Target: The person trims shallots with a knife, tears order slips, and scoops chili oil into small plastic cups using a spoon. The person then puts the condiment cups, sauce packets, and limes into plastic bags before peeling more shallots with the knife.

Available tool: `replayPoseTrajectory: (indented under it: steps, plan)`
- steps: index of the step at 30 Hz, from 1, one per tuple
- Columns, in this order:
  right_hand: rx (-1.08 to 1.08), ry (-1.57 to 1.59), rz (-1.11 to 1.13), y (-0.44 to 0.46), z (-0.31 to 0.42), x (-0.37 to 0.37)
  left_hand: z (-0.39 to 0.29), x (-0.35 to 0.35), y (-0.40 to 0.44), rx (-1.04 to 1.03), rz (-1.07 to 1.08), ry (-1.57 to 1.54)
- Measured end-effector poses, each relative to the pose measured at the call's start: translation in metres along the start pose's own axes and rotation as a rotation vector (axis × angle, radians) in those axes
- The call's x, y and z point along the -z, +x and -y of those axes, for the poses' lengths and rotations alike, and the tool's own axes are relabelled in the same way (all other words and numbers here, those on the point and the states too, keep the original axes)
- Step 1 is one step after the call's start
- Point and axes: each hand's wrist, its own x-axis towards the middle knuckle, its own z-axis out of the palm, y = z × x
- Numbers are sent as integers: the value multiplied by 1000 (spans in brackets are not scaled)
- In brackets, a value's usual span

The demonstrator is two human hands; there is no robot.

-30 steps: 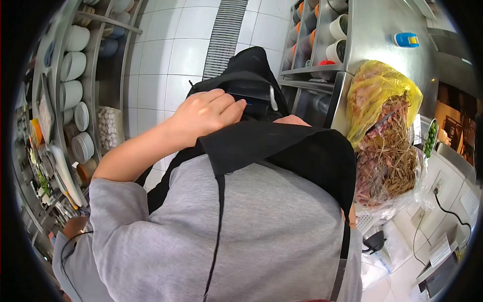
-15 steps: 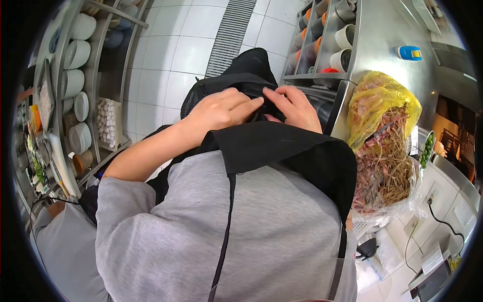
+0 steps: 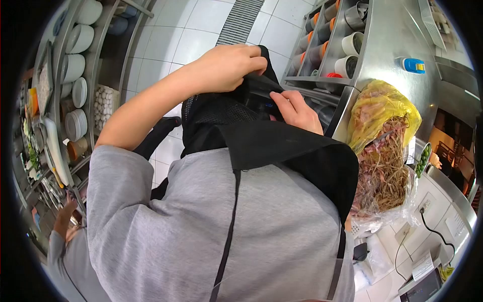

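Observation:
My left hand [image 3: 229,68] is closed on the upper edge of a black bag [image 3: 216,113] in front of my waist, with its fingers curled over the fabric. On the right side of the bag's opening, my right hand [image 3: 298,110] pinches the edge between thumb and fingers; the thumb is mostly hidden. A dark object with a small blue light [image 3: 269,105] shows inside the opening. My black apron [image 3: 276,143] bulges out just below both hands.
On the steel counter [image 3: 392,45] at right lie a yellow plastic bag [image 3: 375,108], dried stringy roots [image 3: 395,176] and a blue-capped item [image 3: 413,65]. Shelves at left hold white bowls [image 3: 74,68] and an egg tray [image 3: 104,105]. A co-worker [image 3: 75,261] stands at lower left.
My left hand has moved up and away from my right hand, lifting the bag's edge and widening the opening. The co-worker at lower left has shifted, and an arm now shows.

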Motion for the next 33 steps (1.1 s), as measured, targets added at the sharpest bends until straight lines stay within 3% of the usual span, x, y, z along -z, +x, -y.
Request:
replayPoseTrajectory:
  steps: [5, 9, 12, 16, 20, 23, 28, 33]
  plan:
    - [-40, -120, -98, -12, 7, 0, -6, -31, -16, -41, -288, 299]
    - [-41, -129, -116, -15, 3, -4, -2, -35, 3, -42, -133, 401]
    - [-39, -145, -135, -17, 0, -4, 5, -30, 18, -87, 251, 265]
    - [-71, -142, -164, -21, -2, -3, 3, -40, 22, -109, 154, 87]
    - [-95, -141, -168, -24, -4, -4, -12, -40, 37, -120, 139, 286]
    - [-96, -159, -174, -27, -6, -3, -10, -35, 39, 11, 305, 41]
    - [-81, -157, -149, -26, -7, -3, -6, -32, 47, -131, 276, 78]
    - [-72, -161, -142, -25, -5, 2, -19, -18, 51, -123, 354, 119]
